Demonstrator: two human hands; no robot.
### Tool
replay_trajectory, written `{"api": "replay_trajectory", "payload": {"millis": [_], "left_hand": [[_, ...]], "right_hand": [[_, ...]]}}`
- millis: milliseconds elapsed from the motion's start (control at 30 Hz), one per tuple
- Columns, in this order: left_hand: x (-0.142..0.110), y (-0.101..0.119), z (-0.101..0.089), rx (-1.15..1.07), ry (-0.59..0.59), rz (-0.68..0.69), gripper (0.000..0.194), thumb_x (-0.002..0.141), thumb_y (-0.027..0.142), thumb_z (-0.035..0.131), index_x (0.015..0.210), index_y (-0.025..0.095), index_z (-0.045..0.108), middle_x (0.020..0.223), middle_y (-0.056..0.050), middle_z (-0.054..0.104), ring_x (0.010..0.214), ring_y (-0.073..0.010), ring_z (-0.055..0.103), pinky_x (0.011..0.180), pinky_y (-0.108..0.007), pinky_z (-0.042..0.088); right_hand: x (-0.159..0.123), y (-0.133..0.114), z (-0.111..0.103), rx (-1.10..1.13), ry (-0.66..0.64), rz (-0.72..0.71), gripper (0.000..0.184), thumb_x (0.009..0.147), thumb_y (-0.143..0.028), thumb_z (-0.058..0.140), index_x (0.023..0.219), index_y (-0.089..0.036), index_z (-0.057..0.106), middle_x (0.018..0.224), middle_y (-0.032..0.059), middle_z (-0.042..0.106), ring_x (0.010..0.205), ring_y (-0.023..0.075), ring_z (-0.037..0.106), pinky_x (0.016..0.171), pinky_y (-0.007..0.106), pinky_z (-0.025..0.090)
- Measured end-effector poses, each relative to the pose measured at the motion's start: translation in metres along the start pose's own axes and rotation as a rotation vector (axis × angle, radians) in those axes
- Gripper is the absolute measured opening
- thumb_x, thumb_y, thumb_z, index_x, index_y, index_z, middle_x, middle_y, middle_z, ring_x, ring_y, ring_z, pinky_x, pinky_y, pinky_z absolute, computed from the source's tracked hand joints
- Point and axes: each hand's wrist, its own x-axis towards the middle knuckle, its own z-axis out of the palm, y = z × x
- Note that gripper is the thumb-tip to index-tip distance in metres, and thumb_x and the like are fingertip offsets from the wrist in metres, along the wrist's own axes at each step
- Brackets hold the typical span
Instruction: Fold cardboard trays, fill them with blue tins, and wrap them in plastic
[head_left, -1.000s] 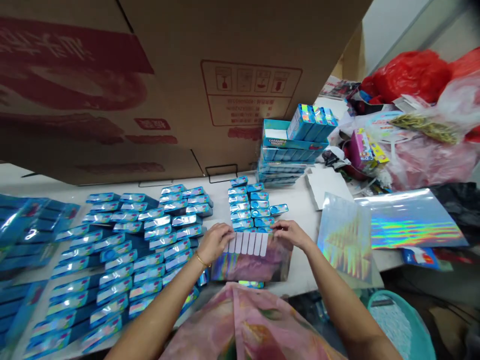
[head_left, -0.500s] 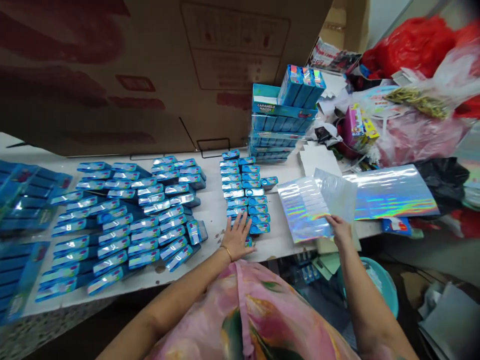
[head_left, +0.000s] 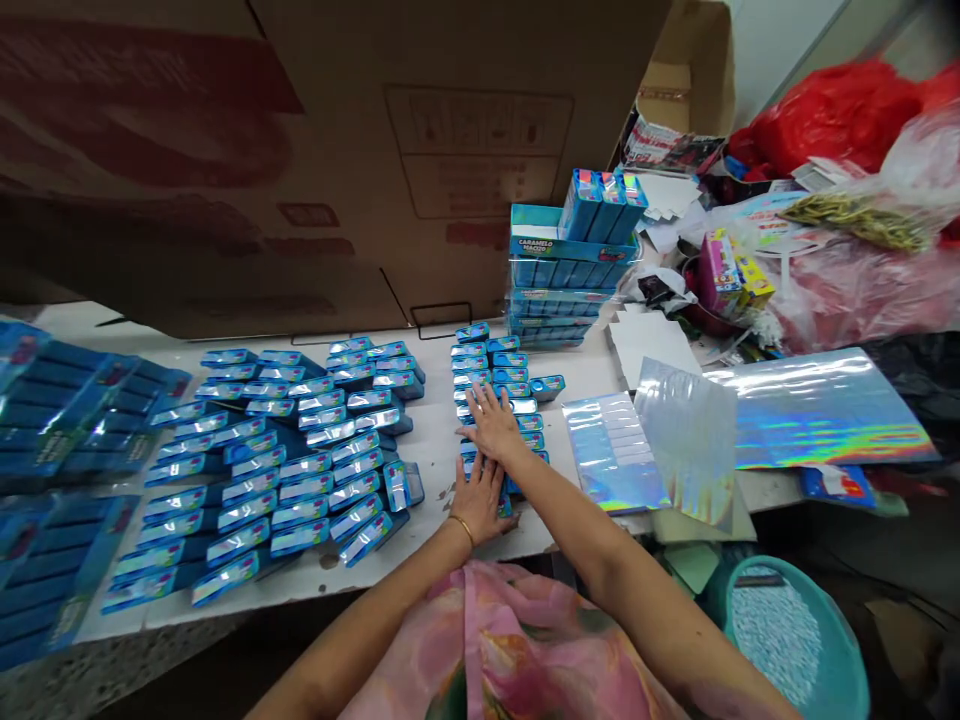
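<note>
A carton [head_left: 337, 150] stands along the far edge of the bench [head_left: 436, 430]. Toward the left end, blue boxes [head_left: 247, 487] sit in ranks, narrow faces up, perhaps for easy reach. In the middle, a double row [head_left: 510, 375] runs from far edge to near edge, packed close, seemingly to line the faces up. Right of it, a shiny sheet [head_left: 600, 480] lies at the near edge, presumably kept handy. The right hand [head_left: 493, 430], its arm slanting in from the right, rests on the row, fingers spread. The left hand [head_left: 480, 500], lower, lies flat, fingers extended, the two hands meeting; neither appears to grip. Pale strips [head_left: 622, 425] line the sheet.
</note>
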Motion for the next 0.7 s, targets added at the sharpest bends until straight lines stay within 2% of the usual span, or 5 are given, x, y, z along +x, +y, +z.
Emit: {"api": "replay_trajectory", "payload": {"millis": [133, 267, 533, 633, 700], "left_hand": [[-0.001, -0.004, 0.002, -0.025, -0.017, -0.035, 0.077, 0.067, 0.056, 0.045, 0.13, 0.014, 0.033, 0.131, -0.015, 0.037, 0.126, -0.0342, 0.019, 0.1, -0.054, 0.01], [-0.01, -0.021, 0.003, -0.007, -0.042, -0.03, 0.076, 0.066, 0.05, 0.05, 0.129, 0.012, 0.034, 0.131, -0.016, 0.037, 0.126, -0.0332, 0.021, 0.1, -0.051, 0.016], [-0.036, -0.059, -0.002, 0.076, 0.005, -0.168, 0.066, 0.067, 0.044, 0.05, 0.123, 0.01, 0.043, 0.127, -0.017, 0.043, 0.124, -0.0326, 0.027, 0.1, -0.049, 0.019], [-0.041, -0.067, -0.002, 0.111, 0.054, -0.202, 0.068, 0.069, 0.044, 0.048, 0.126, 0.01, 0.039, 0.134, -0.017, 0.035, 0.126, -0.0325, 0.022, 0.1, -0.05, 0.018], [-0.042, -0.07, 0.0, 0.127, 0.083, -0.193, 0.075, 0.068, 0.049, 0.048, 0.13, 0.009, 0.034, 0.139, -0.016, 0.026, 0.129, -0.0328, 0.016, 0.1, -0.052, 0.015]], "right_hand": [[0.013, -0.009, 0.019, 0.014, -0.047, 0.022, 0.07, 0.081, -0.056, 0.035, 0.133, -0.011, 0.027, 0.142, 0.0119, 0.018, 0.131, 0.0256, 0.008, 0.105, 0.047, 0.005], [0.013, -0.017, 0.023, 0.057, -0.034, 0.077, 0.072, 0.081, -0.057, 0.031, 0.133, -0.008, 0.027, 0.142, 0.0122, 0.017, 0.132, 0.0241, 0.008, 0.106, 0.044, 0.005], [0.042, -0.07, 0.038, 0.221, -0.132, 0.012, 0.071, 0.081, -0.059, 0.032, 0.133, -0.011, 0.028, 0.142, 0.0104, 0.019, 0.132, 0.0207, 0.009, 0.107, 0.041, 0.006], [0.063, -0.065, 0.032, 0.32, -0.161, -0.097, 0.064, 0.084, -0.055, 0.029, 0.133, -0.014, 0.027, 0.14, 0.0083, 0.025, 0.13, 0.0167, 0.016, 0.107, 0.037, 0.012], [0.082, -0.045, 0.023, 0.303, -0.087, -0.08, 0.062, 0.085, -0.052, 0.03, 0.134, -0.015, 0.025, 0.141, 0.0073, 0.023, 0.131, 0.017, 0.014, 0.106, 0.037, 0.012]]}}
